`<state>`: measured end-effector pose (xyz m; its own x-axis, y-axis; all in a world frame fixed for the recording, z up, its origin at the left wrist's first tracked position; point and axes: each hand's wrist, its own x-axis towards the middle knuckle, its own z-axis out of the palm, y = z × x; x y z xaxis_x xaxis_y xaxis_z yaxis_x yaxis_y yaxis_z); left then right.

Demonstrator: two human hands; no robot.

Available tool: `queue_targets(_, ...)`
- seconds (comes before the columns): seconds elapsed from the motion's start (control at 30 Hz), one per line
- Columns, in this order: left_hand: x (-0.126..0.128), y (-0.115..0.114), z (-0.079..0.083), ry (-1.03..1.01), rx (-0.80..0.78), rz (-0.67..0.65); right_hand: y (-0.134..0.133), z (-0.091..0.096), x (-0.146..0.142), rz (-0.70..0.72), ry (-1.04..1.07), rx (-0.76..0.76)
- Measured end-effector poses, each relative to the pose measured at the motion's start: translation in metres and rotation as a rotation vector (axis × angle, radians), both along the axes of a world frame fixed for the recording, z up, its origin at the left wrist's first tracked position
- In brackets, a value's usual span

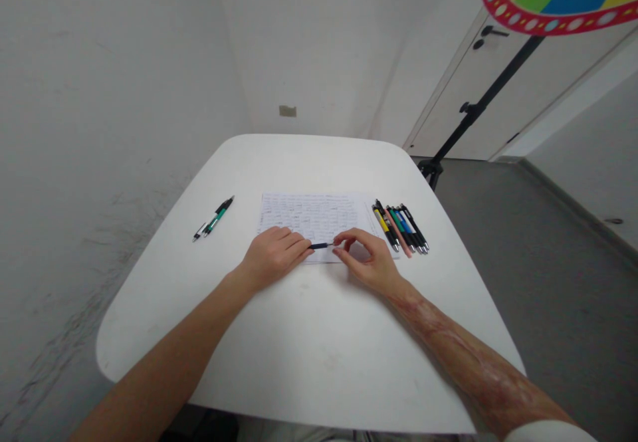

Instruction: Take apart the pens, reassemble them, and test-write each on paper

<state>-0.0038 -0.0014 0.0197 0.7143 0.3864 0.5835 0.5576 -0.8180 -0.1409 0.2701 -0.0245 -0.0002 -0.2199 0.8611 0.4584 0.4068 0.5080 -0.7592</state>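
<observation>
The left hand is closed on 1 end of a dark pen, which spans the gap between the 2 hands, over the near part of a written sheet. The right hand has thumb and forefinger nearly together at the pen's silver tip; I cannot tell whether they grip it. Rightward, a row of pens lies on the white worktop.
</observation>
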Motion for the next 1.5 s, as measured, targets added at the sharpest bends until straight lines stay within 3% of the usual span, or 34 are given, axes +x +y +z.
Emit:
queue_targets(0.13,-0.001,0.002,-0.002,0.001,-0.021,0.014,0.008,-0.005,0.006,-0.148,-0.162,0.059)
queue_targets(0.3,-0.001,0.005,-0.004,-0.008,-0.034,0.021,0.015,-0.011,0.008,-0.125,-0.305,0.011)
queue_targets(0.8,-0.001,0.005,-0.005,-0.004,-0.061,0.002,0.005,-0.004,0.004,0.059,-0.009,0.068)
queue_targets(1.27,0.004,0.003,-0.009,-0.014,-0.042,-0.028,0.004,-0.007,0.001,0.099,-0.049,0.082)
queue_targets(1.5,0.009,0.0,-0.008,-0.01,-0.005,-0.036,0.008,-0.008,0.001,0.074,-0.178,-0.022)
